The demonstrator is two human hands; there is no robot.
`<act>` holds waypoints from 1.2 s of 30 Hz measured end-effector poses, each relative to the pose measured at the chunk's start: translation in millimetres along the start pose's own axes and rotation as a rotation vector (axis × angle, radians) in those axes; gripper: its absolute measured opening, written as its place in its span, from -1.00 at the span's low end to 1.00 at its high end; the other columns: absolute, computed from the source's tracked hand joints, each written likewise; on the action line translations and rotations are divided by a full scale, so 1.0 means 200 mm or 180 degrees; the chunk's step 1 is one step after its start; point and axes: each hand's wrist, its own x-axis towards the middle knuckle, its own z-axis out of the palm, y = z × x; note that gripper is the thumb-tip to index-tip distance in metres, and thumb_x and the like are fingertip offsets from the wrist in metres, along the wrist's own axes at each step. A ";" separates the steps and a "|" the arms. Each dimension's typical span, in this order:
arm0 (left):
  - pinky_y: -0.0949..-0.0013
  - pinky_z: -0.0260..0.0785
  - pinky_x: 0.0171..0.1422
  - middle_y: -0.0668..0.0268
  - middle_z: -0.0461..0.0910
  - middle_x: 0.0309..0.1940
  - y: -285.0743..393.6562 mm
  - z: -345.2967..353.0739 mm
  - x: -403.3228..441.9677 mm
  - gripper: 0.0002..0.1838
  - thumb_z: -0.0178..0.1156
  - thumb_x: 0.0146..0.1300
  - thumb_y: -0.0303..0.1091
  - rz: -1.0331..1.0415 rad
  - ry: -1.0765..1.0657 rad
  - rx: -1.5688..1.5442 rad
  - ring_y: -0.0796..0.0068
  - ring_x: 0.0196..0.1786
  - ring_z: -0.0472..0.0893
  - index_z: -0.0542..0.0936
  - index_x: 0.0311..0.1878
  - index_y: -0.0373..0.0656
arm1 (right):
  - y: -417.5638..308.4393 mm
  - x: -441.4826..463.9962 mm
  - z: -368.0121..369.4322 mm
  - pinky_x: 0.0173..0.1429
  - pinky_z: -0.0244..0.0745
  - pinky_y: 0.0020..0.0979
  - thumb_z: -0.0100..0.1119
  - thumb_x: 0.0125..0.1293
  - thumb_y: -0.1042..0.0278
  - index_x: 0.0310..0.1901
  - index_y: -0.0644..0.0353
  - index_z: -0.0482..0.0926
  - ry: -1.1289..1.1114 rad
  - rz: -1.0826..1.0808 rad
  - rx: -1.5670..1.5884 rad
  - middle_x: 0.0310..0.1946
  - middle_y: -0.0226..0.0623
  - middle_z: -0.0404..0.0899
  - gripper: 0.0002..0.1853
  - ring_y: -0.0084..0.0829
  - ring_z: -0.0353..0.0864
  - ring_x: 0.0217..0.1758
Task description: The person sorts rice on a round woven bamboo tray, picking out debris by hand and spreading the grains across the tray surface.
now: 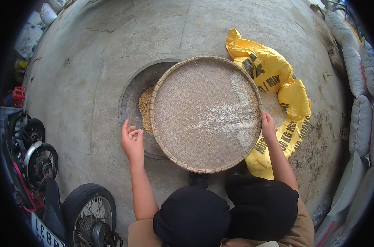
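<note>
A round woven tray (182, 90) with a bound rim carries white grains (228, 117), spread mostly over its right half. My right hand (268, 124) grips the tray's right rim. To the left of the tray, my left hand (132, 136) is raised apart from the rim, its thumb and fingers curled near each other; whether something small is between them is too small to tell. Under the tray's left side lies a dark round basin (131, 92), partly hidden, with a heap of tan grain (146, 108) inside.
A yellow printed sack (273, 61) lies crumpled on the concrete floor at the right. Motorbike wheels (90, 206) stand at the lower left. Filled white sacks (359, 123) line the right edge. A red crate (18, 96) is at the far left.
</note>
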 end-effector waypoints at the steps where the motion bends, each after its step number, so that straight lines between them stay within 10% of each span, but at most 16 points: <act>1: 0.38 0.39 -0.07 0.17 0.46 -0.16 0.01 0.00 0.00 -0.47 0.15 0.10 -0.61 0.0187 0.0289 0.0748 0.42 -0.15 0.52 0.30 0.18 -0.21 | 0.00 0.00 0.00 -0.24 0.23 -0.55 -0.12 0.37 0.18 -0.15 0.33 0.49 0.0017 -0.0028 0.0071 -0.46 -0.52 0.37 -0.66 -0.65 0.26 -0.37; 6: 0.22 0.37 -0.01 0.15 0.50 -0.11 -0.01 -0.01 0.01 -0.52 0.18 0.09 -0.52 0.0679 0.0612 0.1788 0.27 -0.06 0.53 0.38 0.13 -0.18 | 0.02 0.01 0.00 -0.22 0.23 -0.56 -0.12 0.37 0.19 -0.15 0.34 0.48 -0.0050 0.0018 0.0123 -0.44 -0.52 0.38 -0.66 -0.65 0.26 -0.35; 9: 0.28 0.35 0.00 0.22 0.55 -0.23 0.09 0.07 -0.03 -0.66 0.16 0.12 -0.46 0.0247 -0.0015 0.0820 0.32 -0.05 0.51 0.49 0.01 -0.19 | 0.01 0.00 0.01 -0.21 0.22 -0.56 -0.13 0.38 0.20 -0.14 0.34 0.48 -0.0029 -0.0026 0.0143 -0.44 -0.53 0.38 -0.66 -0.66 0.26 -0.34; 18: 0.28 0.27 0.00 0.29 0.42 -0.31 0.17 0.43 -0.20 -0.82 0.30 -0.07 -0.43 0.1926 -0.2237 0.1607 0.28 -0.12 0.41 0.55 -0.34 -0.15 | -0.02 0.00 0.01 -0.22 0.21 -0.58 -0.13 0.38 0.21 -0.15 0.33 0.48 -0.0014 0.0002 0.0182 -0.45 -0.54 0.36 -0.68 -0.66 0.24 -0.35; 36: 0.27 0.23 0.00 0.23 0.37 -0.29 0.14 0.45 -0.22 -0.87 0.24 -0.01 -0.45 0.1784 -0.2010 0.1563 0.20 -0.11 0.36 0.48 -0.41 -0.21 | 0.01 0.00 0.00 -0.29 0.20 -0.55 -0.12 0.37 0.21 -0.19 0.34 0.48 0.0002 -0.0085 0.0052 -0.51 -0.53 0.32 -0.69 -0.64 0.22 -0.40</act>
